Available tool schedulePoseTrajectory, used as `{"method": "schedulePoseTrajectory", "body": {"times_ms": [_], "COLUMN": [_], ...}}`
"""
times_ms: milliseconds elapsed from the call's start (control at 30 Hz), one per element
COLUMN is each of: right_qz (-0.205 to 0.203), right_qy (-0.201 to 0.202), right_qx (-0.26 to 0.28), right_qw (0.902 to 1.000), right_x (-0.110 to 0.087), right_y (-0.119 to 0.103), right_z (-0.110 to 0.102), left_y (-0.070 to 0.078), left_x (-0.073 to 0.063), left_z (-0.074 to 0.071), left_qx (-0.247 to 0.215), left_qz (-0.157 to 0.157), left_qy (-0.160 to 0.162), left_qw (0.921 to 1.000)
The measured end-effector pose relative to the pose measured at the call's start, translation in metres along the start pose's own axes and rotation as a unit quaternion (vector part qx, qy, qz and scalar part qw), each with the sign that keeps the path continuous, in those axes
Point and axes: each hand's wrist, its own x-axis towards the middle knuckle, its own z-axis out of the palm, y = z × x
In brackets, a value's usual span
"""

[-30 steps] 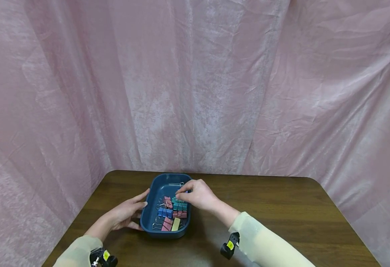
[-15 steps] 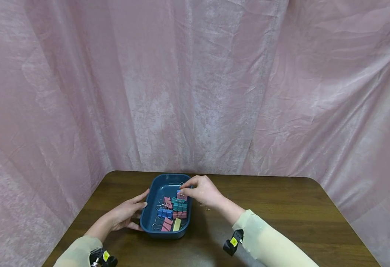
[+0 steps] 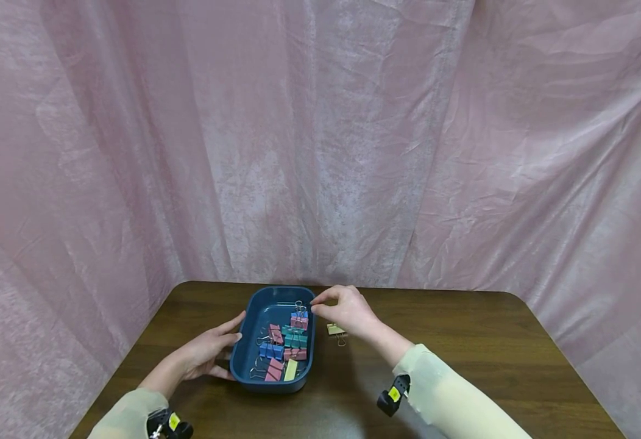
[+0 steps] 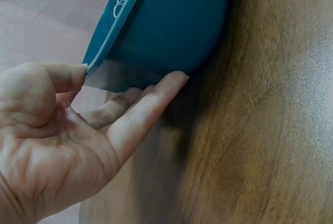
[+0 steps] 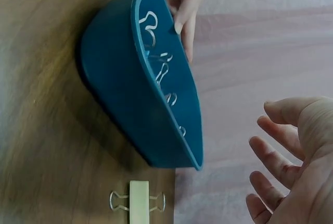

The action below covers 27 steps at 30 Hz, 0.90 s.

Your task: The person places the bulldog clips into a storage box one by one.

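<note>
A dark blue plastic tub (image 3: pixel 238 360) stands on the table with binder clips inside: pink (image 3: pixel 275 369), blue (image 3: pixel 271 350), green (image 3: pixel 295 340) and yellow (image 3: pixel 290 370). Against its left side rests my left hand (image 3: pixel 211 350), fingers extended along the wall and thumb at the rim (image 4: pixel 87 67). Just past the right rim hovers my right hand (image 3: pixel 345 311); the right wrist view shows its loosely bent fingers (image 5: pixel 276 159) holding nothing. At the tub's far right lies a pink clip (image 3: pixel 299 323) beside a blue one. One yellow binder clip (image 3: pixel 336 329) lies on the table below my right hand.
The brown wooden table (image 3: pixel 452 347) reaches out on both sides of the tub. A pink curtain (image 3: pixel 320 152) hangs behind its far edge. Each forearm carries a black wrist camera (image 3: pixel 393 395).
My right hand has drawn back to the right out of the tub, leaving the pink clip at the far right. The yellow clip on the table has come into sight. My left hand has stayed put.
</note>
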Motion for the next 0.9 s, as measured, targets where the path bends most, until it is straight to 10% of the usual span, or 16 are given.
{"method": "schedulePoseTrajectory", "body": {"times_ms": [900], "right_qz": [-0.005], "right_qy": [0.044], "right_qx": [-0.173], "right_qw": [0.984], "right_x": [-0.005], "right_y": [0.044], "right_z": [-0.006], "left_y": [0.001], "left_x": [-0.002], "left_z": [0.0], "left_qx": [0.001], "left_qz": [0.0], "left_qy": [-0.012], "left_qw": [0.9999]}}
